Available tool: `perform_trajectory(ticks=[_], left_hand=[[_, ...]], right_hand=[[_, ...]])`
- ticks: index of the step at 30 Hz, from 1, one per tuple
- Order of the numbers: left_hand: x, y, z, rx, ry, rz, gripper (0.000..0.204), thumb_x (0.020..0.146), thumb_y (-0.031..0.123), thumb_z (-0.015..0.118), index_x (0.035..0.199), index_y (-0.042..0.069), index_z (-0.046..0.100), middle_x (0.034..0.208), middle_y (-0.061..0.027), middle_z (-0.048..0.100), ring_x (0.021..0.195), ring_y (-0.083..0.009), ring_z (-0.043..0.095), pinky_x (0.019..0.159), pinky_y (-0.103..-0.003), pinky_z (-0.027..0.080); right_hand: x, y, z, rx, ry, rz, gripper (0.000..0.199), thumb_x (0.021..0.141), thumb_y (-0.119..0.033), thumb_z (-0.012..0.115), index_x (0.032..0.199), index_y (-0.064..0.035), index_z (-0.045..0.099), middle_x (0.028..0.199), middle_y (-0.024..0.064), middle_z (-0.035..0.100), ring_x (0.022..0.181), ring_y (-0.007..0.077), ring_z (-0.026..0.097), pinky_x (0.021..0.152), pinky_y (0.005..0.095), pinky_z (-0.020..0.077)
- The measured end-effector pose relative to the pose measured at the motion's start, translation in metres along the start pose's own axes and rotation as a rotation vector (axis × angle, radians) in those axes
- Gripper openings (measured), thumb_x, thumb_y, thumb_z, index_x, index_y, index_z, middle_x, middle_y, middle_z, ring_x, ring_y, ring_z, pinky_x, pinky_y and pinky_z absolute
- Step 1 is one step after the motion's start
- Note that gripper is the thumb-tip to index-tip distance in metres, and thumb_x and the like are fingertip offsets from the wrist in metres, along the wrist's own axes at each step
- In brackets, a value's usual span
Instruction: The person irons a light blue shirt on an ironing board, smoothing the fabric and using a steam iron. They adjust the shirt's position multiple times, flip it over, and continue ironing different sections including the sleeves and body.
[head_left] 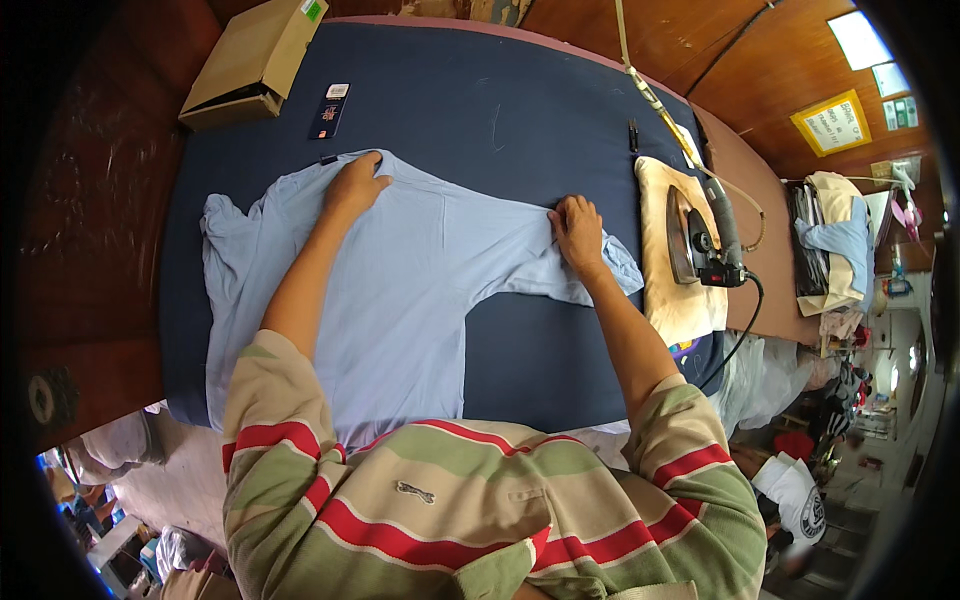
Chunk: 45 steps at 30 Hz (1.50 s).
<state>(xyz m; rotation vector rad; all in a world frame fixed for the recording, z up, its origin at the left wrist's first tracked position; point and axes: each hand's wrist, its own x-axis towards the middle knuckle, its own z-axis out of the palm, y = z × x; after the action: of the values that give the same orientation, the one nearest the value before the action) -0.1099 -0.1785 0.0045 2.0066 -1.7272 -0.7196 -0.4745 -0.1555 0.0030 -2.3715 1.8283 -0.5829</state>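
Observation:
A light blue shirt (pixel 400 260) lies spread over a dark blue padded table, wrinkled in places, its lower part hanging toward my body. My left hand (pixel 355 190) grips the cloth at the neck edge, beside a small dark label. Farther right, my right hand (pixel 578 232) has its fingers bent onto the sleeve's upper edge, holding the fabric. The sleeve's bunched end sticks out past that hand. Just right of it, an iron (pixel 690 240) with a grey-wrapped handle rests on a scorched cream pad (pixel 655 300).
At the back left is a cardboard box (pixel 250 60), with a dark hang tag (pixel 330 110) near it. A hose (pixel 650 95) and a black cord (pixel 755 310) run to the iron. Folded clothes (pixel 835 240) are stacked at right. Another person (pixel 795 500) is at lower right.

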Motion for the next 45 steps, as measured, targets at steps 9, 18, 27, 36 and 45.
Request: perform_trajectory(ticks=[9, 18, 27, 36, 45], left_hand=[[-0.001, 0.009, 0.027, 0.157, 0.427, 0.046, 0.033, 0.085, 0.029, 0.061, 0.113, 0.012, 0.056, 0.100, -0.0112, 0.066, 0.089, -0.0317, 0.064, 0.074, -0.042, 0.050], [-0.065, 0.039, 0.034, 0.195, 0.610, 0.332, 0.034, 0.082, 0.030, 0.065, 0.108, 0.009, 0.057, 0.097, -0.0111, 0.064, 0.096, -0.0293, 0.060, 0.080, -0.042, 0.047], [-0.189, 0.103, 0.109, 0.111, 0.255, 0.297, 0.040, 0.070, 0.021, 0.068, 0.107, 0.009, 0.057, 0.108, -0.0047, 0.057, 0.102, -0.0236, 0.051, 0.091, -0.040, 0.037], [-0.182, 0.092, 0.113, 0.137, 0.292, 0.377, 0.027, 0.067, 0.010, 0.062, 0.094, 0.009, 0.059, 0.106, -0.0039, 0.057, 0.097, -0.0244, 0.053, 0.085, -0.041, 0.040], [-0.189, 0.099, 0.082, 0.152, 0.060, 0.496, 0.018, 0.072, 0.012, 0.058, 0.089, 0.011, 0.062, 0.110, -0.0028, 0.059, 0.105, -0.0214, 0.052, 0.095, -0.049, 0.031]], right_hand=[[0.024, 0.023, 0.009, -0.082, 0.092, -0.293, 0.014, 0.084, -0.022, 0.060, 0.091, -0.0110, 0.055, 0.086, 0.0038, 0.056, 0.084, 0.0258, 0.052, 0.074, 0.0380, 0.0381], [-0.032, 0.008, -0.051, 0.252, -0.005, -0.343, 0.023, 0.082, -0.021, 0.065, 0.099, -0.0070, 0.059, 0.100, 0.0085, 0.059, 0.097, 0.0277, 0.054, 0.083, 0.0394, 0.0414], [-0.067, 0.060, -0.070, 0.347, -0.333, -0.406, 0.019, 0.073, -0.013, 0.072, 0.089, -0.0062, 0.065, 0.099, 0.0070, 0.059, 0.090, 0.0275, 0.055, 0.079, 0.0360, 0.0448], [-0.086, 0.071, -0.086, 0.018, -0.343, -0.619, 0.009, 0.078, -0.010, 0.062, 0.077, -0.0040, 0.056, 0.118, 0.0080, 0.053, 0.106, 0.0285, 0.048, 0.088, 0.0381, 0.0406], [-0.086, 0.047, -0.095, 0.139, -0.463, -0.389, 0.012, 0.077, -0.017, 0.062, 0.076, -0.0050, 0.058, 0.092, 0.0082, 0.060, 0.087, 0.0273, 0.054, 0.077, 0.0380, 0.0425]])
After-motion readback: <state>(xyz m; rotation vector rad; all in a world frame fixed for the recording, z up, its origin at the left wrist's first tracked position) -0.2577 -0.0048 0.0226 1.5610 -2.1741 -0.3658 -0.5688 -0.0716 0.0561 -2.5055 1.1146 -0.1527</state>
